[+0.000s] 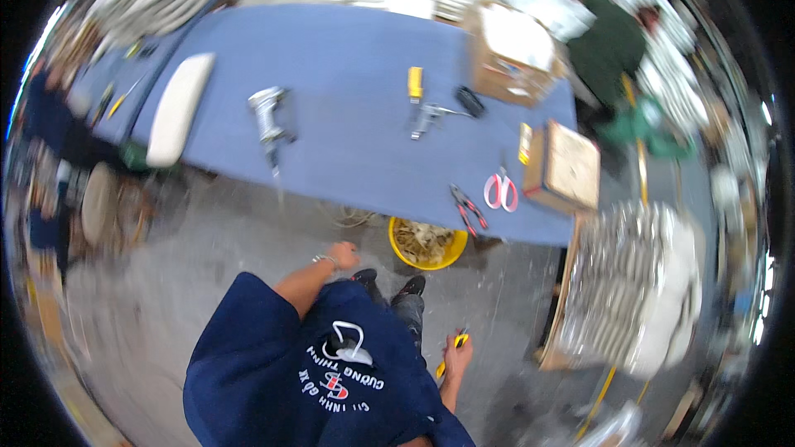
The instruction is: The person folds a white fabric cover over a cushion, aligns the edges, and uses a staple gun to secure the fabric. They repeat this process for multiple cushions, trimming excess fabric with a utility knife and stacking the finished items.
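My left hand (pixel 344 255), with a bracelet at the wrist, hangs in front of the blue table's near edge. Its fingers look curled in, and nothing shows in them. Lower and to the right, my right hand (pixel 457 357) is closed around a yellow-handled tool (pixel 441 369) with a dark tip; the grip and blur hide its exact kind. Beyond my feet, a yellow basin (pixel 431 265) of light scraps stands under the table edge. Nearest on the tabletop lie red-and-black pliers (pixel 469 209) and scissors with pink-and-white handles (pixel 501 190).
The blue-covered table (pixel 348 58) bears a staple gun (pixel 269 120), an air blow gun (pixel 431 116), a pale cushion (pixel 180 109), an open carton (pixel 505 70) and a smaller box (pixel 563 167). Wrapped cushions (pixel 629 281) stack at right. Another person (pixel 62 116) is at far left.
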A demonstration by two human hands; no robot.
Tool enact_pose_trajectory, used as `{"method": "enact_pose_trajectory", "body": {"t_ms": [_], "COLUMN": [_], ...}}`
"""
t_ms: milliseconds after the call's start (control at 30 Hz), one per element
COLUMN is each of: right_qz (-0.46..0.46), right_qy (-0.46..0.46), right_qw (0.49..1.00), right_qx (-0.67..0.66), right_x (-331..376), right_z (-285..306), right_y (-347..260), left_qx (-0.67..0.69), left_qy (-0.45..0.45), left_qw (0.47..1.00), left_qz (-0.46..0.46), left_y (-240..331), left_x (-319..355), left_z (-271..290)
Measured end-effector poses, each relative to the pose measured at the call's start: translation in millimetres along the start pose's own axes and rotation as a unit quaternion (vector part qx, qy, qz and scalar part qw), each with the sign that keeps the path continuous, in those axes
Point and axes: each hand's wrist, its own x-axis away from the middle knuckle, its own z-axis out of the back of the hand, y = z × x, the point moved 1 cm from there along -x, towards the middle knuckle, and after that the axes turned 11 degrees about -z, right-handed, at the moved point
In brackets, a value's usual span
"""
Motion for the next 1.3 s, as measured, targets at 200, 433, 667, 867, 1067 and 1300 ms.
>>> {"method": "enact_pose_trajectory", "body": {"t_ms": [200,433,667,867,1067,1300], "right_qz": [0.447,0.455,0.515,0.414,0.281,0.382], "right_qy": [0.021,-0.057,0.074,-0.057,-0.265,-0.256], "right_qw": [0.866,0.794,0.747,0.893,0.897,0.867], "right_qx": [0.223,0.399,0.414,0.169,0.213,0.19], "right_x": [-124,-170,-255,-178,-39,-67], "right_z": [-32,-83,-80,-183,-347,-458], "right_y": [-220,-309,-371,-411,-382,-449], "left_qx": [0.151,0.327,0.757,0.292,-0.218,-0.285], "left_qy": [0.169,0.262,0.44,0.337,0.458,0.424], "left_qw": [0.912,0.808,0.447,0.893,0.861,0.855], "left_qz": [0.342,0.414,0.184,0.058,0.043,0.088], "left_y": [-50,46,21,-23,-62,-136], "left_x": [145,207,253,316,349,395], "left_z": [7,-117,9,220,295,298]}}
